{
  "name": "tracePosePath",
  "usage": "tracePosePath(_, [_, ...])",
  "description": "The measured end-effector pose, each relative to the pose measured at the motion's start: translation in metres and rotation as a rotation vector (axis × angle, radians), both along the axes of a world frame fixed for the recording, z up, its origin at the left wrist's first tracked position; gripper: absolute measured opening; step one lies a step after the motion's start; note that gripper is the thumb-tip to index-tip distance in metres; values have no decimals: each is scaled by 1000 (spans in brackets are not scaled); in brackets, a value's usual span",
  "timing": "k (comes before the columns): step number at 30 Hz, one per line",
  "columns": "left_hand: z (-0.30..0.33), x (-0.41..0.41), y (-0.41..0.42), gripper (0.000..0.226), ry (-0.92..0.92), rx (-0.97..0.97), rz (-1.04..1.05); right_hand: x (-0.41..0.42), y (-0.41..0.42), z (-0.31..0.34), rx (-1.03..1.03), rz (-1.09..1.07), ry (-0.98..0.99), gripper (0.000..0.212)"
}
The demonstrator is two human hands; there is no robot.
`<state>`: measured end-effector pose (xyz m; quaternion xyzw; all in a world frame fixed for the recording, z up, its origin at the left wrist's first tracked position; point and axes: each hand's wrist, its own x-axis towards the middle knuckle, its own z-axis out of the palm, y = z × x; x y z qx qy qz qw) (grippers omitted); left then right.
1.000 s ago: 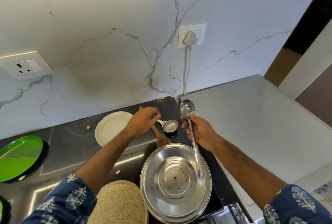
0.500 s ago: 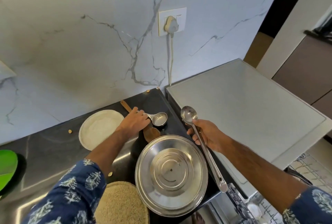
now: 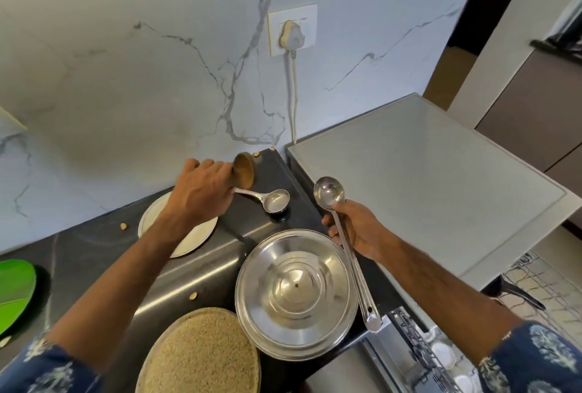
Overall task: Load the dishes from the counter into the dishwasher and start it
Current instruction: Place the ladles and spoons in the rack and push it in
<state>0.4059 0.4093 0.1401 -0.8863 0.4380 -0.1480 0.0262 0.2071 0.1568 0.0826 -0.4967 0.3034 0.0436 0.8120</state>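
Observation:
My left hand (image 3: 201,192) grips a wooden spoon (image 3: 244,170) and the handle of a small steel ladle (image 3: 275,200), both raised above the black counter (image 3: 78,251). My right hand (image 3: 359,228) holds a long steel ladle (image 3: 330,192) by its handle, bowl upward. A large steel lid (image 3: 296,295) lies on the counter between my arms. A white plate (image 3: 195,238) sits under my left wrist. The open dishwasher's rack (image 3: 441,355) shows at the lower right.
A green plate (image 3: 15,282) lies at the far left. A round woven mat (image 3: 201,351) sits at the near edge. The grey dishwasher top (image 3: 425,178) fills the right. A plug and cord (image 3: 291,36) hang on the marble wall.
My left hand has lifted the wooden spoon off the counter together with the small ladle. My right hand keeps the long ladle. The view has swung right, showing more of the dishwasher rack.

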Motion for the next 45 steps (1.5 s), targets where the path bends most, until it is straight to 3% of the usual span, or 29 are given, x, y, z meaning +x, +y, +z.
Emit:
tracePosePath(4, [33, -56, -34, 26, 54, -152, -98, -32, -15, 7, 10, -34, -4, 32])
tracePosePath(10, [35, -150, -121, 16, 646, -361, -51, -112, -53, 6, -17, -110, 10, 37])
tracePosePath(15, [2, -246, -196, 13, 1347, -597, -158, -222, -94, 6, -17, -271, 7, 21])
tracePosePath(22, [-71, -477, -288, 24, 1687, -610, -61, -449, -166, -14, -60, -467, -29, 8])
tracePosePath(27, [-97, -600, -346, 25, 1751, -559, -41, -600, -204, -21, -86, -630, 74, 20])
tracePosePath(32, [-118, -667, -393, 22, 1713, -514, -29, -680, -242, -31, -218, -620, 146, 11])
tracePosePath(45, [-168, -707, -479, 22, 1658, -760, 184, -690, -405, -45, -1040, -85, 328, 7])
